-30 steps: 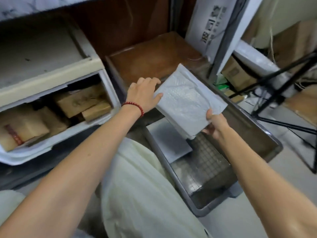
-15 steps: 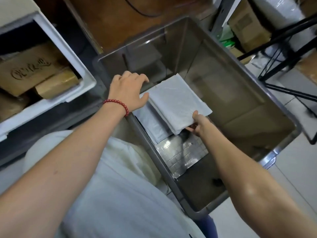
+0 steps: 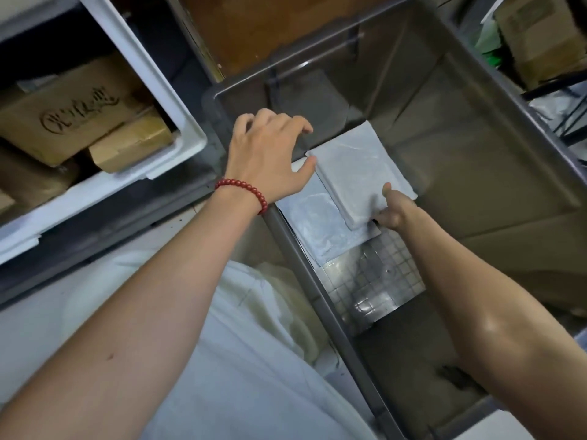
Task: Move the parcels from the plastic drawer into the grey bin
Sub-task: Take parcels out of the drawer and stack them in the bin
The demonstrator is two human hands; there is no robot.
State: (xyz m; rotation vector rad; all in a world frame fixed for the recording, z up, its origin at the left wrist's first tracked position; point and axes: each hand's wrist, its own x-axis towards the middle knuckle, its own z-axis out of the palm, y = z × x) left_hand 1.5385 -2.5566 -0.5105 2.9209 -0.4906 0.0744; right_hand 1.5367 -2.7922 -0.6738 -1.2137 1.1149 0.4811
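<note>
forearms reach into the grey bin (image 3: pixel 333 315). right hand (image 3: pixel 394 211) pinches the near corner of a white parcel (image 3: pixel 359 173), which lies on a second flat parcel (image 3: pixel 314 227) on the bin floor. left hand (image 3: pixel 270 154) (red bead bracelet (image 3: pixel 244 188)) hovers with fingers spread, thumb touching it. brown parcels (image 3: pixel 70 112) fill the plastic drawer (image 3: pixel 152 71) beyond.

Grey bin (image 3: pixel 333 315) stood on pale floor (image 3: pixel 508 430), beside white plastic drawer (image 3: pixel 178 122). Bin's gridded bottom carried flat grey mailer (image 3: pixel 313 230) at the near-left wall; white padded parcel (image 3: pixel 359 173) lay partly atop it. Drawer held brown cardboard parcels (image 3: pixel 73 112).
</note>
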